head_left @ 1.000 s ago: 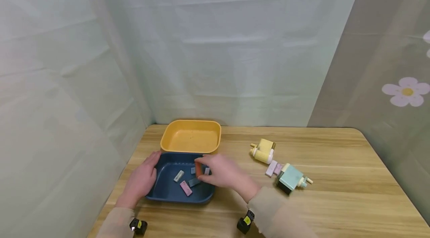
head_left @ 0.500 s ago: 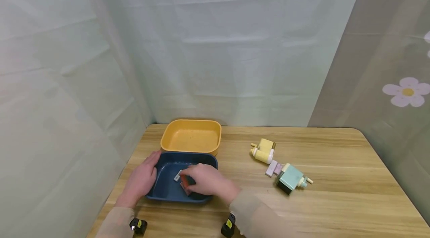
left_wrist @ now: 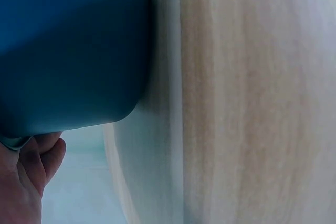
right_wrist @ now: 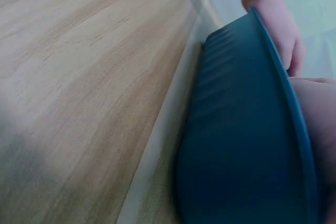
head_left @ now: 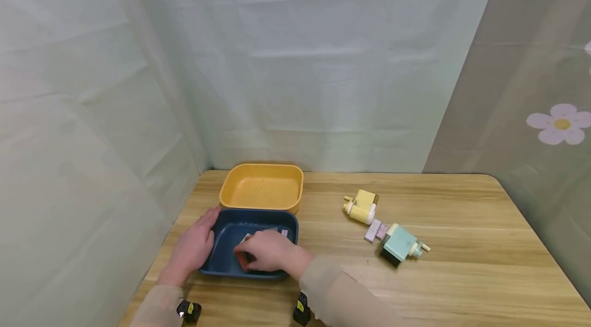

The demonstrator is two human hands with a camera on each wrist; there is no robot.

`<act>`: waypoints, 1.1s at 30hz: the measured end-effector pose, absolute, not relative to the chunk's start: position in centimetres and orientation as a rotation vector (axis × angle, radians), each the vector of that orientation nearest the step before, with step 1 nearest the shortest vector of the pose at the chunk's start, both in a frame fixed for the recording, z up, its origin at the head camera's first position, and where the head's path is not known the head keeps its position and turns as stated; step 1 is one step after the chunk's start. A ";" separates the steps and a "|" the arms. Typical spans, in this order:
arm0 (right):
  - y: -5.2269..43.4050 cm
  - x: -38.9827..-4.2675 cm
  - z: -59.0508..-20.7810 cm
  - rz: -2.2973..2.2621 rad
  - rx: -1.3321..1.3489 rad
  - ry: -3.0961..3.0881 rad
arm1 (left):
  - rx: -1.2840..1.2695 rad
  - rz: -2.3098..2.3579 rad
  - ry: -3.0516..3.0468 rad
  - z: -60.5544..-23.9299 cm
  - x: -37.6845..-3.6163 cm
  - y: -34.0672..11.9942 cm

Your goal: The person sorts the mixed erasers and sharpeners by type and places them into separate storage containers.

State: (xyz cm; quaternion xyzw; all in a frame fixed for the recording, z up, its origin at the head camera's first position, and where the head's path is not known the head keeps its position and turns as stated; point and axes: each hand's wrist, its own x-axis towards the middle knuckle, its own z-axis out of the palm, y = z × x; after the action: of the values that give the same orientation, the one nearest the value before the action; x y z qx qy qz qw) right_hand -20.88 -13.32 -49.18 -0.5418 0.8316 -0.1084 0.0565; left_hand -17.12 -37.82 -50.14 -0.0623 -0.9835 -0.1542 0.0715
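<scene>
A dark blue tray (head_left: 221, 264) stands near the front left of the table. My left hand (head_left: 193, 246) holds its left rim, with fingers (left_wrist: 51, 161) visible at the tray's corner in the left wrist view. Inside the tray, my right hand (head_left: 270, 251) pinches a small orange-red block (head_left: 242, 261) between thumb and fingers. A lilac block (head_left: 284, 233) lies by the tray's right wall. A whitish block (head_left: 246, 237) shows just past my right fingers; the other pieces in there are mostly hidden by the hand.
A yellow tray (head_left: 261, 192) stands right behind the blue one. To the right lie a yellow toy-like piece (head_left: 361, 207), two lilac blocks (head_left: 373, 231) and a light blue piece with a black end (head_left: 399, 245). Curtains (head_left: 314, 85) hang behind the table.
My right hand has moved left and toward me across the blue tray, carrying the orange-red block. My left hand stays on the rim.
</scene>
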 end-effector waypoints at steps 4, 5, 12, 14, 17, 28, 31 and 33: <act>-13.7 -20.8 -49.3 -0.266 -1.664 2.527 | -0.184 -0.455 -2.964 -50.1 -17.1 -37.7; -13.7 -20.8 -49.3 -0.255 -1.669 2.528 | -0.182 -0.452 -2.967 -50.1 -17.1 -37.7; -13.6 -20.8 -49.4 -0.232 -1.660 2.536 | -0.169 -0.459 -2.971 -50.1 -17.0 -37.5; -13.4 -20.8 -49.4 -0.241 -1.649 2.533 | -0.168 -0.459 -2.970 -50.2 -17.0 -37.5; -13.1 -20.9 -49.0 -0.263 -1.645 2.524 | -0.163 -0.459 -2.971 -50.3 -17.1 -37.5; -11.6 -21.8 -48.0 -0.366 -1.625 2.586 | -0.166 -0.451 -2.976 -50.2 -17.1 -37.7; -11.0 -21.9 -47.8 -0.396 -1.638 2.596 | -0.189 -0.455 -2.959 -50.2 -17.1 -37.8; -10.4 -22.0 -47.5 -0.417 -1.626 2.607 | -0.200 -0.457 -2.954 -50.3 -17.1 -37.8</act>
State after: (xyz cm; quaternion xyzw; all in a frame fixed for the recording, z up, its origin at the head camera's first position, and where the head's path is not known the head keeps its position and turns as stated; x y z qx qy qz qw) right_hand -21.99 -10.43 -47.51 -0.5242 0.8407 -0.1343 0.0206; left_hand -17.13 -37.78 -50.30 -0.0665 -0.9834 -0.1520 0.0729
